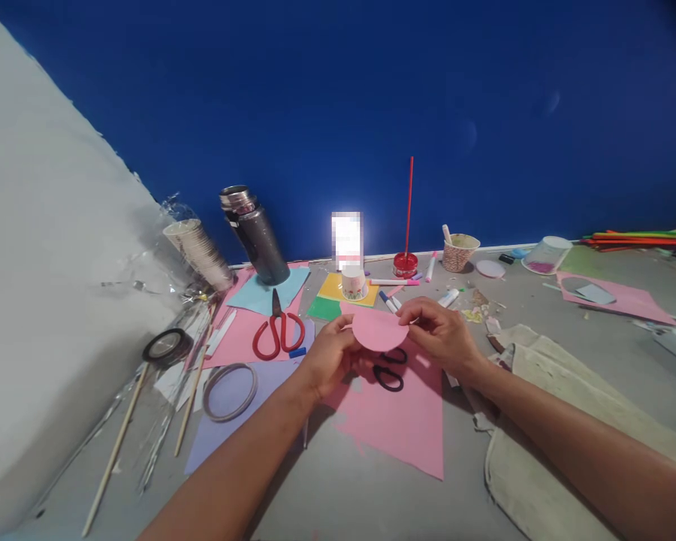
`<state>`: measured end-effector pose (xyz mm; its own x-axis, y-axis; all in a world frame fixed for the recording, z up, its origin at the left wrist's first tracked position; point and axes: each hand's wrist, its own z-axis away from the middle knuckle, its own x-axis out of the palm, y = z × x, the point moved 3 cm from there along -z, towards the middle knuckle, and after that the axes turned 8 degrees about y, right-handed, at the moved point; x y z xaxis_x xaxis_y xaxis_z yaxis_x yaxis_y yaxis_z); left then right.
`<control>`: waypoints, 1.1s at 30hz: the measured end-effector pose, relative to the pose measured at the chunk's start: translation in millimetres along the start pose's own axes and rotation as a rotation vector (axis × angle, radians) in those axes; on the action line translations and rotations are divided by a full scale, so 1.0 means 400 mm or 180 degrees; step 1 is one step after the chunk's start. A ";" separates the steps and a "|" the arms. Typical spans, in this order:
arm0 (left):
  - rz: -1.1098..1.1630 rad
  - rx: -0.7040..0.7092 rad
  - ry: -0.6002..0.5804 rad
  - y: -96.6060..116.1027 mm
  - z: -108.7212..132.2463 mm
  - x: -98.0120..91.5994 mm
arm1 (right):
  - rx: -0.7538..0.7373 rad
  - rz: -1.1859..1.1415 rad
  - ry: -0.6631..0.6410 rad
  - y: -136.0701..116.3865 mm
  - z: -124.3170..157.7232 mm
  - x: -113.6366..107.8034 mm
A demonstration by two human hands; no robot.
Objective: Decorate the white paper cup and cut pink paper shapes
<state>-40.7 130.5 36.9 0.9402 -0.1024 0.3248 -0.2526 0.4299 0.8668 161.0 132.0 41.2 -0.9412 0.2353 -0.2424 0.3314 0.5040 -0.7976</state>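
Between my two hands is a rounded piece of pink paper (pixel 379 332), held up over the table. My left hand (pixel 338 349) grips its left edge, thumb against fingers. The fingertips of my right hand (pixel 436 334) pinch its right edge. Below the piece lies a larger pink sheet (pixel 411 421) with a ragged left side. On that sheet rests a pair of scissors with black handles (pixel 388 378), its blades hidden from view. Red-handled scissors (pixel 279 334) lie to the left of my left hand.
A dark flask (pixel 262 244) and stacked paper cups (pixel 200 252) stand at the back left. Tape rolls (pixel 230 392) and sticks (pixel 116 451) lie at left. A phone-like bright screen (pixel 347 239) leans behind a cup (pixel 354 285). A pale cloth (pixel 574 428) lies under my right forearm.
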 end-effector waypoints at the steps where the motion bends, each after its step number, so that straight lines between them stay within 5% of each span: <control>1: 0.0068 -0.0106 -0.0031 0.000 -0.004 -0.003 | -0.0194 0.0029 0.0088 -0.001 0.001 -0.002; 5: 0.0295 -0.0353 -0.0084 -0.006 -0.010 -0.006 | -0.0520 0.0163 0.0214 -0.005 0.006 -0.005; 12: -0.0766 0.0843 0.0529 0.001 0.009 0.002 | -0.0555 0.0077 0.0043 -0.013 0.011 0.003; 21: -0.0831 0.1308 0.0862 0.020 0.019 0.003 | 0.1715 -0.0773 -0.0332 0.022 0.015 0.004; 24: -0.0793 0.1286 0.0885 0.020 0.019 0.004 | 0.1873 -0.0884 -0.0513 0.023 0.020 0.010; 29: -0.0537 0.1002 0.0904 0.017 0.023 0.007 | 0.2039 -0.0542 -0.0112 0.028 0.023 0.007; 33: -0.0558 0.0905 0.0805 0.008 0.022 0.011 | 0.2155 -0.0765 -0.0485 0.028 0.028 0.022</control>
<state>-39.2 123.5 44.5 0.9921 0.0867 0.0906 -0.1035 0.1573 0.9821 155.7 130.5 24.1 -0.9978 0.0399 -0.0526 0.0480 -0.1083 -0.9930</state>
